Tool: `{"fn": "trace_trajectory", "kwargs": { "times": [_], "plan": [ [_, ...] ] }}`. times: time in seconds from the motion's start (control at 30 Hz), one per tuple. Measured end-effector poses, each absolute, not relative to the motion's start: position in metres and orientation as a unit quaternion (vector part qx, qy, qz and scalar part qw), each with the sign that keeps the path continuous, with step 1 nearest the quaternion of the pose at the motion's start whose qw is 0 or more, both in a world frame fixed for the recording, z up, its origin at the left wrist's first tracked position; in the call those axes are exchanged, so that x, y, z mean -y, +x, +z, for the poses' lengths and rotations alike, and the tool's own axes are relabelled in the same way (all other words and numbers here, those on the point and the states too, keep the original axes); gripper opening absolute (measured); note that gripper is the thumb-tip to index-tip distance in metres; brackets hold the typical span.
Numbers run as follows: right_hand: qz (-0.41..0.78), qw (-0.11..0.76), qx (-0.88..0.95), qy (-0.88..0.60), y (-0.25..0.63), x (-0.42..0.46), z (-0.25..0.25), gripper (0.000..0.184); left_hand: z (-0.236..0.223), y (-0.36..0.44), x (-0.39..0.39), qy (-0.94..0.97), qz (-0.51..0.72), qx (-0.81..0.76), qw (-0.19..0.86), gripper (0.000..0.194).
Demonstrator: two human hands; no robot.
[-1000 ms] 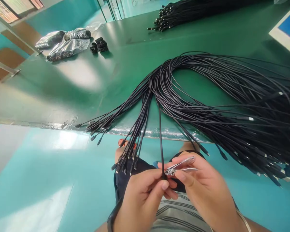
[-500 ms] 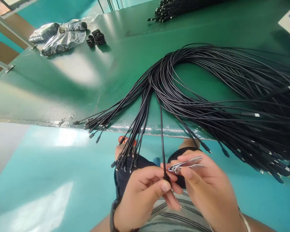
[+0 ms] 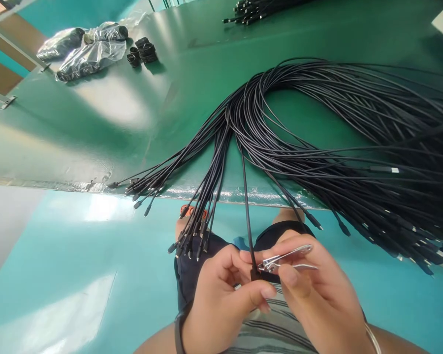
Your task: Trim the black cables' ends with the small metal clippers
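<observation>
My left hand (image 3: 225, 295) pinches the plug end of one black cable (image 3: 245, 206) that hangs down from the table edge. My right hand (image 3: 317, 300) grips a small metal clipper (image 3: 286, 258), its jaws touching that plug. A large looped bundle of black cables (image 3: 335, 142) lies on the green table (image 3: 114, 113). Several of its ends (image 3: 192, 236) dangle over the front edge above my lap.
Clear plastic bags of dark parts (image 3: 84, 49) and small black coils (image 3: 142, 51) lie at the far left of the table. Another bundle of black cables (image 3: 258, 10) sits at the far edge. A teal floor shows below the table edge.
The view has tilted, so the table has shifted up in the frame. My left thumb has moved further over the plug; the clipper stays at the plug.
</observation>
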State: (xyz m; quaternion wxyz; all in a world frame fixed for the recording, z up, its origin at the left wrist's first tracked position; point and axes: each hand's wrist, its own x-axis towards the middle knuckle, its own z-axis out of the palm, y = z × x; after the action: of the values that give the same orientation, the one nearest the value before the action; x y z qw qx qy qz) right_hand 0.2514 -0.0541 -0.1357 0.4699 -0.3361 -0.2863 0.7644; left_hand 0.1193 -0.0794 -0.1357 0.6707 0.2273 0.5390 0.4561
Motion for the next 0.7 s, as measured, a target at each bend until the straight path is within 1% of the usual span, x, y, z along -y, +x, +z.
{"fn": "trace_trajectory", "kwargs": {
  "times": [0.13,0.47,0.7],
  "plan": [
    [0.767,0.471,0.275,-0.338,0.2502,0.0512,-0.1357,0.008,-0.1365,0.1203,0.0792,0.236,0.449,-0.552,0.661,0.039],
    [0.756,0.471,0.274,-0.363,0.2497,0.0527,-0.1331,0.005,-0.1344,0.1208,0.0802,0.269,0.44,-0.569,0.641,0.036],
    [0.743,0.473,0.298,-0.369,0.2507,0.0504,-0.1333,0.005,-0.1327,0.1232,0.0813,0.245,0.433,-0.576,0.649,0.039]
  ]
}}
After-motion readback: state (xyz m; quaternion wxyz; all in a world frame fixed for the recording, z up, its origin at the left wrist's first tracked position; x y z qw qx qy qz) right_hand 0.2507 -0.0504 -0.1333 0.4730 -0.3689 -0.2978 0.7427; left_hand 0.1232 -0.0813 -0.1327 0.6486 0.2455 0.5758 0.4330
